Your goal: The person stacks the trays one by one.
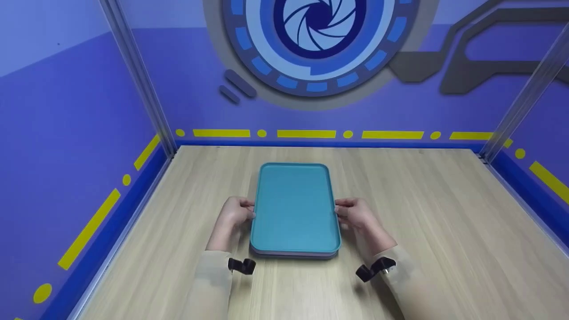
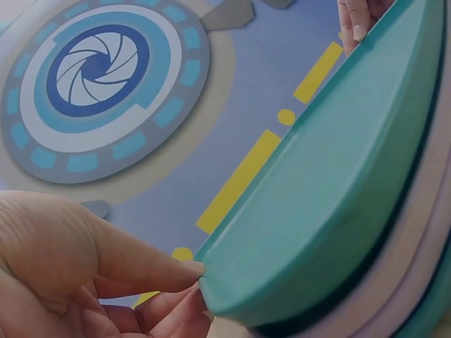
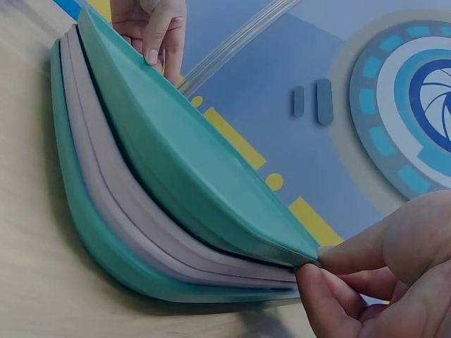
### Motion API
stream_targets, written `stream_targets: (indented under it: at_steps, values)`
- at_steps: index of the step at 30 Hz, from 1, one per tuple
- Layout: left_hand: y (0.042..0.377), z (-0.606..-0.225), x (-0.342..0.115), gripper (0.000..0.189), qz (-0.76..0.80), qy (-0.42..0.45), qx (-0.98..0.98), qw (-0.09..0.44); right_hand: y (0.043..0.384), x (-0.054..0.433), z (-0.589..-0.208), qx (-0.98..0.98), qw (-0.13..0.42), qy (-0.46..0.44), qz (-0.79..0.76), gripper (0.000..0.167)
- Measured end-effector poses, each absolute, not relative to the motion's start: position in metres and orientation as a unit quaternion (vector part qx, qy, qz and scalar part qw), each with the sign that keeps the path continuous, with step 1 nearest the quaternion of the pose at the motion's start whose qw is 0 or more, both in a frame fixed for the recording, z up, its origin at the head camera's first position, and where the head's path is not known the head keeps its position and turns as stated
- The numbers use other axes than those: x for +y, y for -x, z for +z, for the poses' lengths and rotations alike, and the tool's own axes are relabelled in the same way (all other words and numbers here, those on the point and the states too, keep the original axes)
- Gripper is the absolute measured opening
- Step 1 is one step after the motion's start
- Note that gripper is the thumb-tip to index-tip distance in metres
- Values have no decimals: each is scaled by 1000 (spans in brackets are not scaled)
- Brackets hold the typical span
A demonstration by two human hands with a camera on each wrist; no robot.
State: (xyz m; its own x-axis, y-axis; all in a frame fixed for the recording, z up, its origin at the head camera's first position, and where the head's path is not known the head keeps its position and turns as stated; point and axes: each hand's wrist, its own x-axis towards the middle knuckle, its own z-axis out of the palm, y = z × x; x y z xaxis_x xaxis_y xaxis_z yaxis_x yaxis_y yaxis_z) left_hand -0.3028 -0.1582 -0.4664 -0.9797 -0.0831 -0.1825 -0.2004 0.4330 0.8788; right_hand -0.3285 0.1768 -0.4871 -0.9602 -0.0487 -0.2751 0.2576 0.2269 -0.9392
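A teal rectangular tray (image 1: 295,206) with rounded corners and a low rim tops a stack in the middle of the table. Beneath it, pale pinkish trays (image 3: 134,204) and another teal tray (image 3: 106,260) show at the edges. My left hand (image 1: 238,211) pinches the top tray's left rim between thumb and fingers. On the opposite side, my right hand (image 1: 355,212) pinches the right rim the same way. A dark gap shows between the top tray and the pale ones in the right wrist view.
The stack stands on a light wooden table (image 1: 444,231). Blue-purple printed panels (image 1: 186,84) enclose it at the back and sides, joined by metal corner posts (image 1: 142,80). A black strap-like device (image 1: 242,266) sits at each wrist.
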Motion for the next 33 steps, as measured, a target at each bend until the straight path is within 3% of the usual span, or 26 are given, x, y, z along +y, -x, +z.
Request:
stream_targets:
  at_steps: [28, 33]
  values:
    - [307, -472, -157, 36, 518, 101, 847, 61, 330, 172, -495, 781, 108, -78, -610, 31]
    - [306, -470, -159, 38, 533, 109, 835, 78, 333, 174, -497, 770, 119, -60, -624, 41]
